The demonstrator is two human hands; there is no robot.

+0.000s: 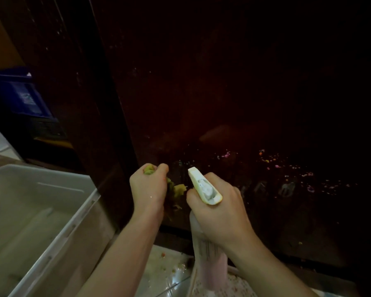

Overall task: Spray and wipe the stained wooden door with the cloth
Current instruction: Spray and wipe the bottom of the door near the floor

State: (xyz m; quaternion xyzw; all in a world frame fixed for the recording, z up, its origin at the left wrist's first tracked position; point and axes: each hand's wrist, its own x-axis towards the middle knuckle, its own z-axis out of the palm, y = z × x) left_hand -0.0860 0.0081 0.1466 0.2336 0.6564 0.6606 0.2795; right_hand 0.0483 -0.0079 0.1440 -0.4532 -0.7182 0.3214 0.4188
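Head view: the stained wooden door (pixel 234 93) fills the frame from about 10 o'clock round to 4 o'clock, a dark, smooth, faintly glossy reddish-brown panel. Its lower part carries a band of small pink, orange and yellow specks (pixel 283 168) toward 3 o'clock, with paler smeared patches just below them. The door's left edge runs as a straight diagonal from 12 o'clock down to the centre, and its bottom edge sits just above the floor.

The left hand (pixel 148 187), just below centre, is clenched around a crumpled yellow-green cloth (pixel 177 190), soft and wadded, which bulges out at the knuckles and hangs ragged beneath the palm, close against the door. Just beside it at 5 o'clock, the right hand (pixel 219 209) grips the neck of a spray bottle (pixel 206 249); the white wedge-shaped plastic head points up toward the door, and the translucent body with a printed label hangs below the wrist, blurred.

At 8 o'clock stands a pale grey plastic tub (pixel 58 211) with a thick ribbed rim, its corner near the door's left edge. Glossy floor tiles (pixel 165 273) at 6 o'clock hold crumbs and wet spots. A blue crate (pixel 19 97) sits at 9 o'clock.
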